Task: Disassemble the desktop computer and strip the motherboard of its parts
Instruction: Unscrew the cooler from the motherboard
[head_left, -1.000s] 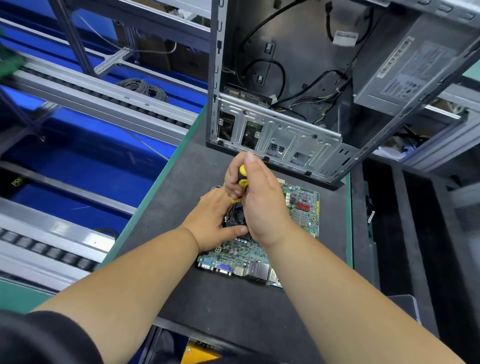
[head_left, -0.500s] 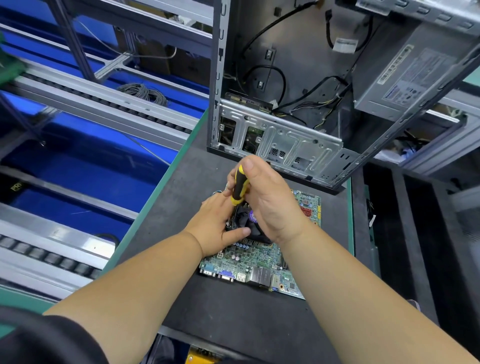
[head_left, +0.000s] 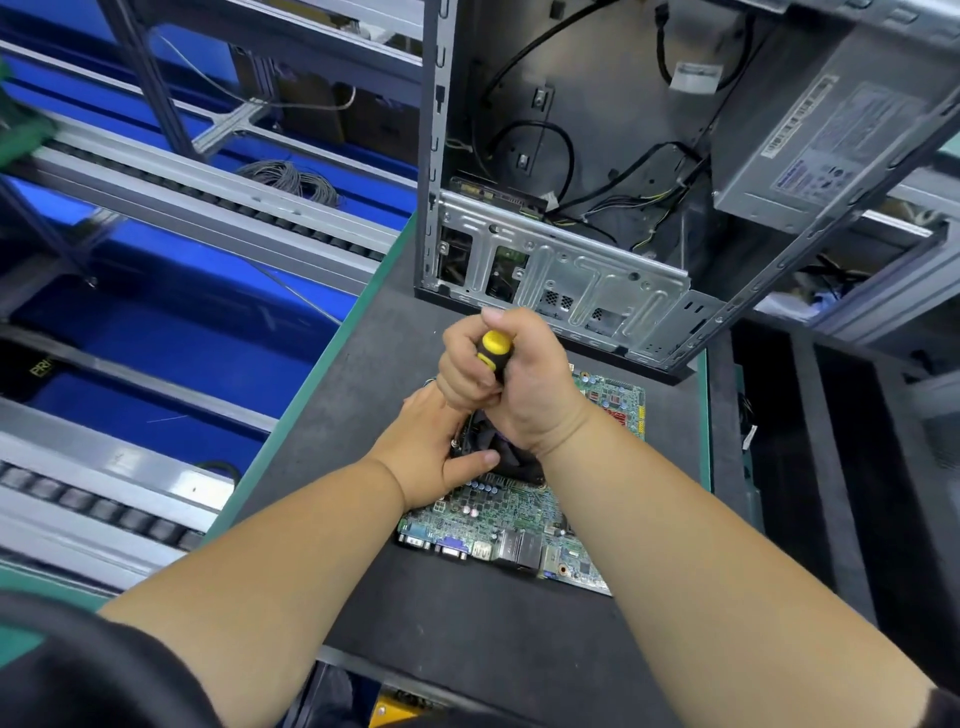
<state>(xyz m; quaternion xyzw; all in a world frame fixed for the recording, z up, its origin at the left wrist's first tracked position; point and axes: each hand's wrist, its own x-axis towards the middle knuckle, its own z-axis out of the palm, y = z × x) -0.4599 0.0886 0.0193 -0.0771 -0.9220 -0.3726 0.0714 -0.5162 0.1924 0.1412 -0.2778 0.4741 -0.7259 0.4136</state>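
The case (head_left: 649, 171) stands open at the far end of the mat (head_left: 467, 634), gutted of its board, with loose cables (head_left: 613, 192) and the power supply (head_left: 826, 150) left inside. Flat on the mat just in front of it lies the motherboard (head_left: 498, 519), ports toward the person, already out of the case. On its middle sits the black cooler (head_left: 511, 460), mostly hidden under the hands. The right hand (head_left: 519, 384) is fisted round the screwdriver (head_left: 494, 353), yellow cap up and shaft pointing down at the cooler's left side; the tip is hidden. The left hand (head_left: 436, 447) clasps the cooler's near-left edge, thumb laid across its front, steadying it. Compared with a second ago, the right hand has rolled: the handle, then nearly buried behind the knuckles, now shows its yellow cap and black band, and the fist sits a little higher. The left hand has kept its hold throughout. That reads as a turn of the driver, so the step in hand is likely backing out a cooler screw. If so, the cooler is not yet free, and whether other screws remain cannot be told.
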